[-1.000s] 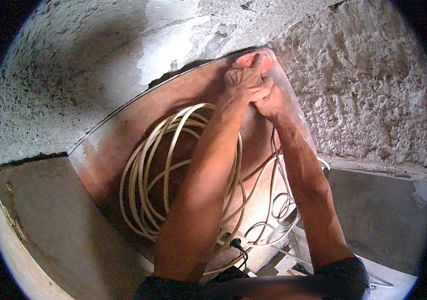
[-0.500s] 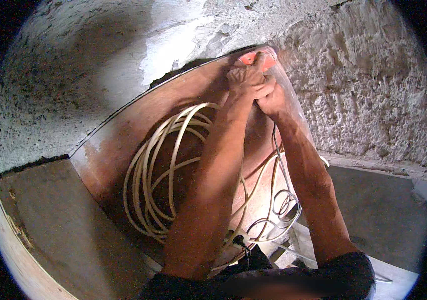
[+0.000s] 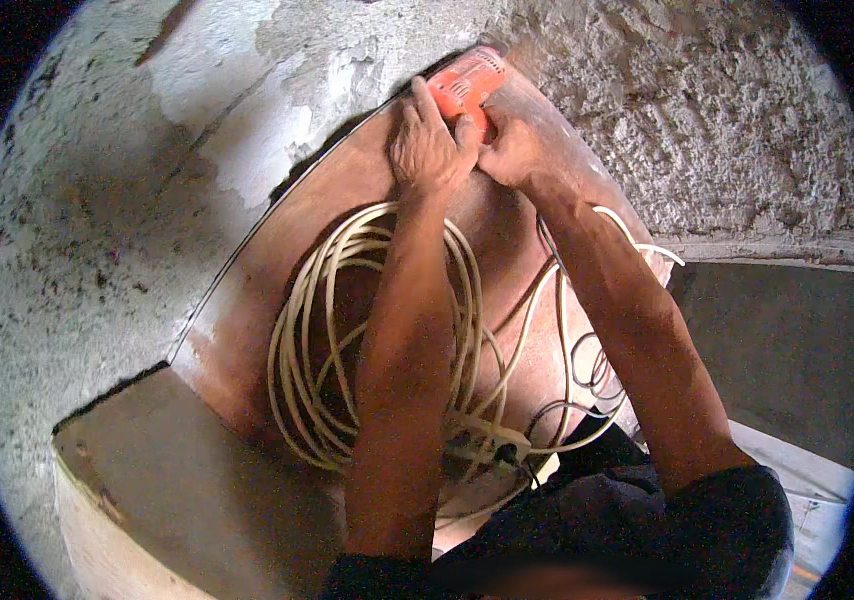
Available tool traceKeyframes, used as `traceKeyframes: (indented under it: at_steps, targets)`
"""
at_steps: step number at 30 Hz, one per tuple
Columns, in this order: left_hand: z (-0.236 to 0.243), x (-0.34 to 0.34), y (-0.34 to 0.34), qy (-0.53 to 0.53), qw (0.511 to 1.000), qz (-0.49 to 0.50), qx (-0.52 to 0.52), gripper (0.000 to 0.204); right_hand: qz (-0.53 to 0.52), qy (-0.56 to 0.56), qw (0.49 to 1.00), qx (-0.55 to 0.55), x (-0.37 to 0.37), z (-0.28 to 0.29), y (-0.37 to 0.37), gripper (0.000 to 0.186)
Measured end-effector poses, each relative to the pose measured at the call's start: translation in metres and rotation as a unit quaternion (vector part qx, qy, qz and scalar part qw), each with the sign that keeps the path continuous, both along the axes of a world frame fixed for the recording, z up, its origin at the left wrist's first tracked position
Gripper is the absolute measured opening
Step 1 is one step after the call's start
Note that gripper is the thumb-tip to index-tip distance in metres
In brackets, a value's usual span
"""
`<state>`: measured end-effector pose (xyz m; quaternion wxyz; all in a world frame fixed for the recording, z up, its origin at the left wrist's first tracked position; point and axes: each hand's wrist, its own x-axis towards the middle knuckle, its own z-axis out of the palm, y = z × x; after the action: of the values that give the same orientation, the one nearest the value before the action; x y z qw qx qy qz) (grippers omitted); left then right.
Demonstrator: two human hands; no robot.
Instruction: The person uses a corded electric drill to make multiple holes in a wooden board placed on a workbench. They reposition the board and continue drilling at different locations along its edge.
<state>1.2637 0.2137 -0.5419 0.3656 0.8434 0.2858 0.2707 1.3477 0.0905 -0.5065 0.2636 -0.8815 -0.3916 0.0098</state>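
Note:
A red power drill [image 3: 469, 82] with vent slots lies against the far corner of the brownish board, where the two rough walls meet. My right hand [image 3: 514, 150] is closed round its grip. My left hand [image 3: 430, 142] holds the drill's left side, with one finger stretched up along it and the thumb pressed near the grip. The bit end is hidden by the left hand and the wall edge. Below my hands, a dark thin cord [image 3: 549, 240] hangs past my right forearm.
A coil of cream cable [image 3: 297, 345] lies on the board [image 3: 247, 290], partly under my left forearm. Its socket strip [image 3: 492, 440] has a black plug in it. Grey slabs flank the board at left [image 3: 177, 470] and right [image 3: 777, 350]. Rough plaster walls [image 3: 707, 130] rise behind.
The view has shifted. My left hand has come apart from the right and now lies along the drill's left side. The drill is turned and more of its body shows.

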Motion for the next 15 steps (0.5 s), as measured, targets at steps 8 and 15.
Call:
traceKeyframes:
  at_steps: [8, 15]
  targets:
    - [-0.006, -0.007, 0.003, 0.062, 0.998, -0.023, -0.009, 0.097, 0.027, 0.014, 0.996, -0.088, 0.003, 0.029, 0.001, 0.075]
    - [-0.004, 0.005, 0.004, 0.081, 0.996, -0.014, -0.040, 0.095, 0.032, 0.032, 0.994, -0.098, 0.019, 0.008, 0.003, 0.066]
